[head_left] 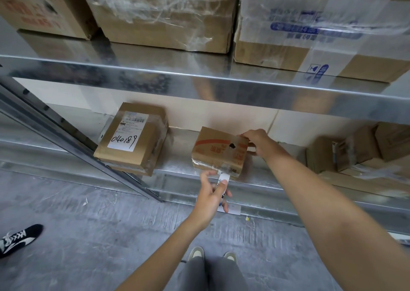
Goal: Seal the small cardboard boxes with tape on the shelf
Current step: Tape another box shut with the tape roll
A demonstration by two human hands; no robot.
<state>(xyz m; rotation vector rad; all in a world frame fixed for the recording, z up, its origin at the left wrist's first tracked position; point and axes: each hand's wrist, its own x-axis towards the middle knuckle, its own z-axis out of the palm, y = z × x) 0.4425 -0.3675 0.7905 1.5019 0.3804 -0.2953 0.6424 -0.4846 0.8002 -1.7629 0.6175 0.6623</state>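
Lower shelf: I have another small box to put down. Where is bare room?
Bare metal lies between the labelled box and the box with red print held by the right hand. Right of that hand, small boxes crowd the lower shelf.

Brown small cardboard box (218,152) bears a red-orange stripe; brown labelled box (133,138) carries a white label with black handwriting; shelf (177,168) silver-grey.

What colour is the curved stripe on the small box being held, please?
Red-orange on the brown box, seen in the head view.

Shiny metal shelving (199,73) stands on a scuffed grey concrete floor (88,235).
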